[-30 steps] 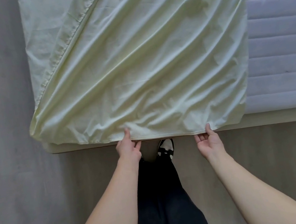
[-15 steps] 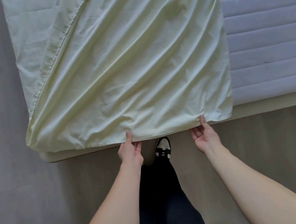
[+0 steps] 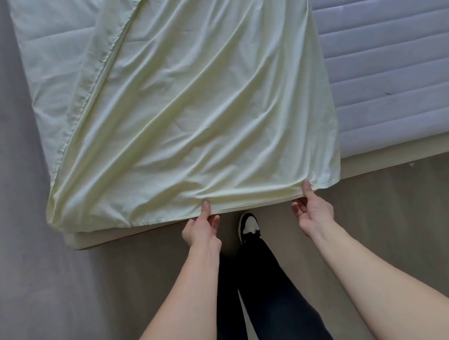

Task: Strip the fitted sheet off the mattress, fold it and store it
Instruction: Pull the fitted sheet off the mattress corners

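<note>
Pinching the sheet (image 3: 178, 104) hem, both hands (image 3: 201, 230) (image 3: 313, 209) had shifted rightward along the mattress (image 3: 404, 55) edge, fingers (image 3: 205, 206) closed on cloth; folding under way.

one pale yellow-green fitted sheet (image 3: 194, 110), lying over the left part of one quilted grey mattress (image 3: 398, 56). two hands: the left hand (image 3: 200, 229) and the right hand (image 3: 312, 209), each at the sheet's near edge. one black-and-white shoe (image 3: 249, 225) shows between them, above two dark trouser legs (image 3: 272, 302).
</note>
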